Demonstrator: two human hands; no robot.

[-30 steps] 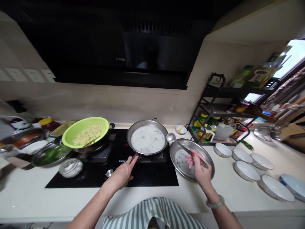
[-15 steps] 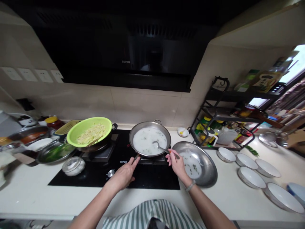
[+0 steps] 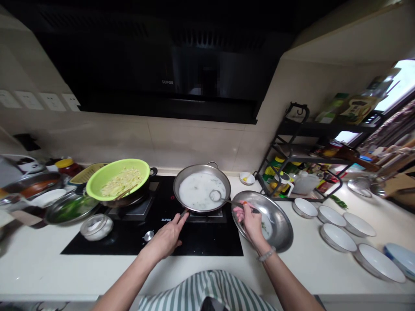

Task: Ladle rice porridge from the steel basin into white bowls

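A round steel pan (image 3: 177,186) of white, milky liquid with dark green bits sits on the right burner. My left hand (image 3: 167,236) is closed around its short handle at the near left. In my right hand (image 3: 251,219), a metal ladle (image 3: 227,201) reaches leftward over the pan's right rim. The ladle's bowl is in the liquid near the right side and holds some of it. Beneath my right hand stands a wide steel bowl (image 3: 282,224), tilted in view, with more white liquid and green bits. My hand covers part of that bowl.
On the left burner, a green basin (image 3: 92,183) of pale shreds with chopsticks rests on a pot. A glass jar (image 3: 96,227) stands at the hob's left edge. Several white bowls (image 3: 337,237) line the right counter, before a black rack (image 3: 293,151). The range hood (image 3: 168,99) hangs above.
My right hand has moved right and slightly down with the ladle, whose bowl has shifted right through the liquid and now shows some in it. My left hand stays at the pan handle.
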